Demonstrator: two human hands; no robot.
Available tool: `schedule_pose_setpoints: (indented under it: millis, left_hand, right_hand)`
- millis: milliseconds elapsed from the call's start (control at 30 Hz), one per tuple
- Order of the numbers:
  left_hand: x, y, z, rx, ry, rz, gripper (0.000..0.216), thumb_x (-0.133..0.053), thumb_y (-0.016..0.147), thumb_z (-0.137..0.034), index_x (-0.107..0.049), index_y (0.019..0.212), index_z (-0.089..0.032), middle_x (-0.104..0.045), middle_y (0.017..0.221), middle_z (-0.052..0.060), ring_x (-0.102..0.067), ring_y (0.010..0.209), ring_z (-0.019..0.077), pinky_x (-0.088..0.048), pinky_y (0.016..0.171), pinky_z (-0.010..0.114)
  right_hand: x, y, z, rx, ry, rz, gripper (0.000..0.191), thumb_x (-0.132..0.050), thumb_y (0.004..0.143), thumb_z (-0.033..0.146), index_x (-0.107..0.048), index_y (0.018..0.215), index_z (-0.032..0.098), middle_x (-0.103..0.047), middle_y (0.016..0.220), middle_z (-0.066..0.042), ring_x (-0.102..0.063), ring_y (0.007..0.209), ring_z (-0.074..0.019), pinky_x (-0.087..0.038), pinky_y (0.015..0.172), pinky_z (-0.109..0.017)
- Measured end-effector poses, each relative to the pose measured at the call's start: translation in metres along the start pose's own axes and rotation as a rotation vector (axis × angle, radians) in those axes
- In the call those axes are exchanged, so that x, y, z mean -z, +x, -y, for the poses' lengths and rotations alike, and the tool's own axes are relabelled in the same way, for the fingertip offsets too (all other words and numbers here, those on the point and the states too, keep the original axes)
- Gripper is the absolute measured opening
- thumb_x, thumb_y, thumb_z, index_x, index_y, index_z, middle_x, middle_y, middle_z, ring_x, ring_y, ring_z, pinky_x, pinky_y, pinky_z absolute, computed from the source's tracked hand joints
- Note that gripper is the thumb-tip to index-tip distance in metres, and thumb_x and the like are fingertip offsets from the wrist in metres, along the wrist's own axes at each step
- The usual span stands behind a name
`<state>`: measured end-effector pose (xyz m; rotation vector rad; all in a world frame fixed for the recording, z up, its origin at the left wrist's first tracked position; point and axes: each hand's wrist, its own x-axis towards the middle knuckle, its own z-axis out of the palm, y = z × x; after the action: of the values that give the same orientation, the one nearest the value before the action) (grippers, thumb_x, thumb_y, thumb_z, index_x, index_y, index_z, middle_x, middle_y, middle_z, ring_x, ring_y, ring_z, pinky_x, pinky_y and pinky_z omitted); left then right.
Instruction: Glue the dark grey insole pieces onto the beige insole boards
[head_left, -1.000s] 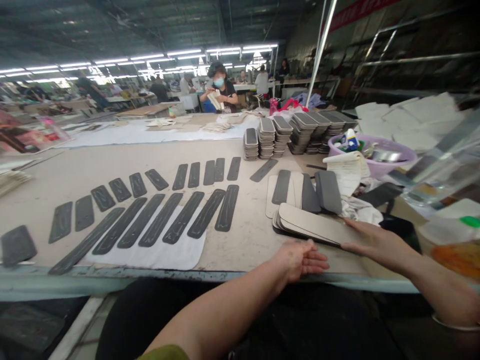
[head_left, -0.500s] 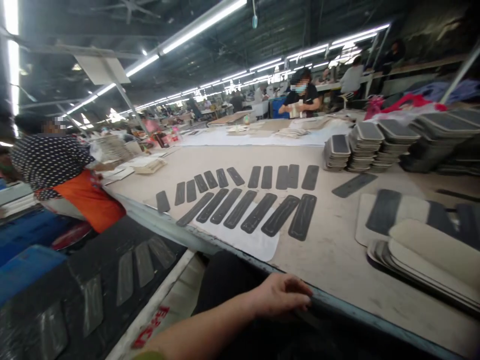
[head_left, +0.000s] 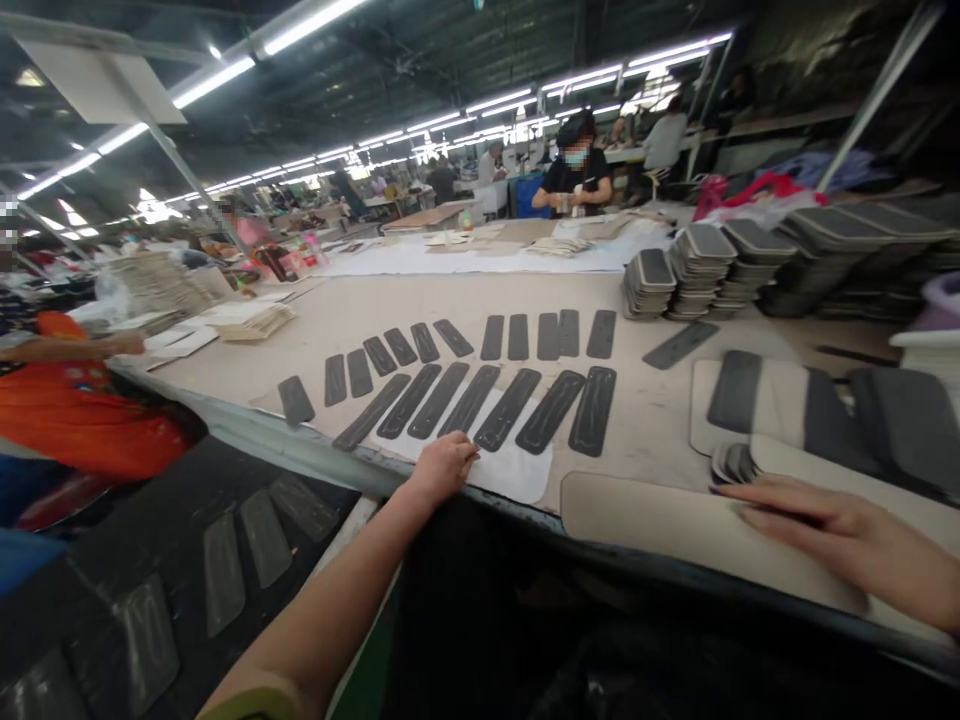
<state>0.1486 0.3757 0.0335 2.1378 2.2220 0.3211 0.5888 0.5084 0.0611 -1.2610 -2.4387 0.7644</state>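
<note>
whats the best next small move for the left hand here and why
Probably pinch the near end of the dark strip just right of it: the left hand sits close to that end, while the right hand lies over a beige panel.

Shows no readable text, label, brand, number or sign anywhere, near or far. On the front of the co-worker's black shirt (head_left: 559, 178), beyond the far side of the table (head_left: 649, 420), offers only a small pale mark (head_left: 589, 176), too tiny to make out as letters or figures. On the dark strips (head_left: 594, 412) towards the middle, shows just loose pale streaks, not readable as writing.
</note>
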Motion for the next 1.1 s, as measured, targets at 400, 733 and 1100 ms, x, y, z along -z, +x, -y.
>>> schedule_pose_setpoints:
  millis: [400, 733, 1100]
  left_hand:
    - [-0.003, 0.034, -0.002, -0.307, 0.358, 0.194, 0.019, -0.043, 0.085, -0.015, -0.062, 0.08, -0.016, -0.057, 0.085, 0.007, -0.055, 0.078, 0.0176, -0.042, 0.066, 0.027]
    - [0.002, 0.049, 0.006, -0.359, 0.251, 0.057, 0.016, -0.043, 0.084, -0.019, -0.059, 0.082, -0.016, -0.056, 0.083, 0.005, -0.056, 0.078, 0.0163, -0.044, 0.07, 0.026]
    - [0.129, 0.035, -0.05, -0.133, -0.372, -0.381, 0.007, -0.055, 0.072, -0.023, -0.059, 0.074, -0.017, -0.056, 0.078, 0.002, -0.054, 0.067, 0.0127, -0.043, 0.06, 0.022]
  right_hand:
    - [-0.061, 0.014, -0.04, 0.223, -0.278, -0.093, 0.028, -0.049, 0.084, 0.037, -0.069, 0.1, 0.027, -0.061, 0.098, -0.006, -0.057, 0.09, -0.0212, -0.046, 0.079, -0.033]
    - [-0.051, -0.002, -0.021, 0.249, -0.25, -0.428, 0.031, -0.049, 0.086, 0.035, -0.063, 0.11, 0.023, -0.06, 0.105, -0.008, -0.056, 0.096, -0.0222, -0.047, 0.084, -0.037]
    - [-0.039, -0.007, 0.019, -0.009, 0.276, -0.506, 0.032, -0.054, 0.083, 0.042, -0.065, 0.104, 0.021, -0.064, 0.101, -0.006, -0.058, 0.097, -0.0211, -0.046, 0.089, -0.035]
